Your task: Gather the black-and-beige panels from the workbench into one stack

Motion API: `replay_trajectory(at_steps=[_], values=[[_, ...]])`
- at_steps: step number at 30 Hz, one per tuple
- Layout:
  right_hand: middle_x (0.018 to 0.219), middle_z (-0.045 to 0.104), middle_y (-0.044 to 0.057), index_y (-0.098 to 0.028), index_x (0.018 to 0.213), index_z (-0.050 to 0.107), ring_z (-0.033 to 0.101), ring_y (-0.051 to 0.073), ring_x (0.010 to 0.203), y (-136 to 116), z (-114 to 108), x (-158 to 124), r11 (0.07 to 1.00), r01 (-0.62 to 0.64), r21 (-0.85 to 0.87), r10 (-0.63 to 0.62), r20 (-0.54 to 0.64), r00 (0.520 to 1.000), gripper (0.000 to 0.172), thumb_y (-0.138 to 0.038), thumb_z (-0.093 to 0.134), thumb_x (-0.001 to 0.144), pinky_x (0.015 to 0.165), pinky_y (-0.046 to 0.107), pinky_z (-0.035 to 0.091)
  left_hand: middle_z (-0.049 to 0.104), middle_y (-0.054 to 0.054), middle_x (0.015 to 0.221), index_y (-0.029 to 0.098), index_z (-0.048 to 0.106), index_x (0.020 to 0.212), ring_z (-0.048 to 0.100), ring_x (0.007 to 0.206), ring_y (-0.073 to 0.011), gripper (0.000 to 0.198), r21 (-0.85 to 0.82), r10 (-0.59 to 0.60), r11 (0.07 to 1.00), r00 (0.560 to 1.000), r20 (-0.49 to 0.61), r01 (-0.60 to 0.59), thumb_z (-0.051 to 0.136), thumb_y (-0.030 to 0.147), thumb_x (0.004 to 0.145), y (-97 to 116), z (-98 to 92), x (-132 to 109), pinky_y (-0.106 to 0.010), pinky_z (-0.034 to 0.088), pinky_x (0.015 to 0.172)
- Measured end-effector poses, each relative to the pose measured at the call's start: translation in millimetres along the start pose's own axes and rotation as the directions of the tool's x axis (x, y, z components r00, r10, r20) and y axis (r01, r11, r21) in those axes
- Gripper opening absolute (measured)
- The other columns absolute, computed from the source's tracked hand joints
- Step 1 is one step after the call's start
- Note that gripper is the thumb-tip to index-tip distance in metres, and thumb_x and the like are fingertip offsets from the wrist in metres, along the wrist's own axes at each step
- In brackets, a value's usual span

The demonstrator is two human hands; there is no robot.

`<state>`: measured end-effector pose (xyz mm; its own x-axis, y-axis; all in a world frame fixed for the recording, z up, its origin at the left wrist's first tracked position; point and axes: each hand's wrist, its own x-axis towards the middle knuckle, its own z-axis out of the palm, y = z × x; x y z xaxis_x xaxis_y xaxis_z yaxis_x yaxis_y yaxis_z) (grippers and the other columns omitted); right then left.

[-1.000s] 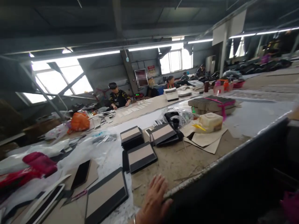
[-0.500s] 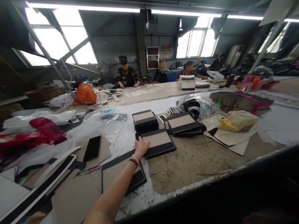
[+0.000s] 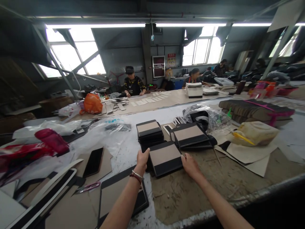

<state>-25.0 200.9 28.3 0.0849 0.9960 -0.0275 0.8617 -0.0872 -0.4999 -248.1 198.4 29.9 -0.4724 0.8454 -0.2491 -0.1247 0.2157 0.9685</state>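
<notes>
Between the hands lies a matt board panel (image 3: pixel 166 158) with a tan paper face and black border, on a rough, stained tabletop (image 3: pixel 190 194).

The right hand (image 3: pixel 189 164) has come in at frame centre, apparently touching the panel stack (image 3: pixel 165 158) opposite the left hand (image 3: pixel 142 158).

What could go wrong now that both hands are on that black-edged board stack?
The left hand and right hand grip only the side edges of the board stack, so loose layers might slide apart. A taller stack and another pile sit close behind, so a nudge could topple them. The table looks gritty and may scuff the boards.
</notes>
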Motion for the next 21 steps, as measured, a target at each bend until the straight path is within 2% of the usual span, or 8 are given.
replay_trajectory(at_steps=[3,6,9,11,14,17,19,21], values=[[0.105,0.064,0.023,-0.003,0.105,0.062,0.060,0.028,0.102,0.0,15.6,13.9,0.998,-0.055,0.008,0.055,0.050,0.997,0.040,-0.032,0.037,0.091,0.087,0.036,0.044,0.067,-0.005,0.081,0.010,0.059,0.084,0.065,0.073,-0.0158,0.018,-0.071,-0.123,0.989,0.991,0.060,0.127,0.061,0.027,0.084,0.7,3.6,-2.8,-0.035,0.055,0.073],[0.099,0.065,0.021,-0.006,0.100,0.063,0.061,0.029,0.096,0.8,20.8,19.8,0.996,-0.077,0.041,0.073,0.089,0.993,0.046,-0.043,0.039,0.089,0.081,0.036,0.046,0.066,-0.006,0.076,0.011,0.054,0.084,0.064,0.066,-0.0158,0.016,-0.124,-0.143,0.981,0.988,0.067,0.150,0.066,0.020,0.079,-0.8,7.8,-9.4,-0.033,0.055,0.068],[0.100,0.063,0.023,-0.006,0.100,0.062,0.059,0.033,0.098,-2.2,18.9,18.1,0.993,-0.074,0.087,0.069,0.064,0.996,0.047,-0.047,0.041,0.087,0.083,0.041,0.045,0.067,-0.008,0.080,0.013,0.049,0.091,0.065,0.070,-0.0176,0.023,-0.159,-0.077,0.984,0.995,0.063,0.086,0.067,0.012,0.076,2.7,9.6,-20.4,-0.034,0.055,0.070],[0.102,0.061,0.024,-0.005,0.102,0.059,0.057,0.033,0.102,-4.2,14.9,12.1,0.990,-0.048,0.136,0.047,0.010,0.999,0.045,-0.044,0.042,0.087,0.087,0.042,0.043,0.067,-0.008,0.085,0.015,0.049,0.094,0.065,0.075,-0.0189,0.026,-0.166,-0.011,0.986,0.998,0.069,0.022,0.067,0.014,0.075,8.7,8.0,-29.8,-0.035,0.054,0.073],[0.106,0.060,0.017,-0.011,0.105,0.053,0.056,0.025,0.104,-0.2,9.2,-2.5,0.973,0.045,0.228,-0.028,-0.077,0.997,0.039,-0.043,0.039,0.088,0.090,0.034,0.043,0.065,-0.006,0.096,0.018,0.049,0.099,0.062,0.090,-0.0203,0.036,-0.160,0.146,0.978,0.986,0.080,-0.132,0.071,0.029,0.072,12.8,1.7,-45.1,-0.033,0.051,0.082],[0.103,0.061,0.011,-0.016,0.111,0.047,0.058,0.023,0.096,16.4,9.7,-18.5,0.902,0.177,0.393,-0.126,-0.151,0.980,0.039,-0.045,0.043,0.085,0.085,0.034,0.046,0.064,-0.005,0.102,0.021,0.047,0.105,0.059,0.099,-0.0225,0.054,-0.106,0.309,0.949,0.946,0.100,-0.298,0.075,0.042,0.065,-2.2,-6.0,-58.0,-0.034,0.047,0.089],[0.097,0.063,0.009,-0.017,0.108,0.049,0.060,0.024,0.091,30.9,11.1,-25.6,0.823,0.237,0.517,-0.195,-0.134,0.972,0.036,-0.041,0.048,0.081,0.081,0.037,0.047,0.066,-0.006,0.102,0.019,0.050,0.105,0.057,0.105,-0.0268,0.060,-0.059,0.292,0.956,0.947,0.132,-0.287,0.076,0.048,0.060,-17.9,-10.0,-62.5,-0.038,0.044,0.094],[0.095,0.064,0.008,-0.018,0.102,0.053,0.060,0.024,0.091,42.2,6.5,-26.3,0.787,0.249,0.565,-0.259,-0.064,0.964,0.029,-0.036,0.052,0.079,0.081,0.036,0.047,0.068,-0.008,0.099,0.017,0.056,0.097,0.056,0.107,-0.0311,0.060,-0.005,0.213,0.977,0.965,0.153,-0.215,0.077,0.053,0.054,-26.6,-10.8,-61.6,-0.041,0.042,0.096]])
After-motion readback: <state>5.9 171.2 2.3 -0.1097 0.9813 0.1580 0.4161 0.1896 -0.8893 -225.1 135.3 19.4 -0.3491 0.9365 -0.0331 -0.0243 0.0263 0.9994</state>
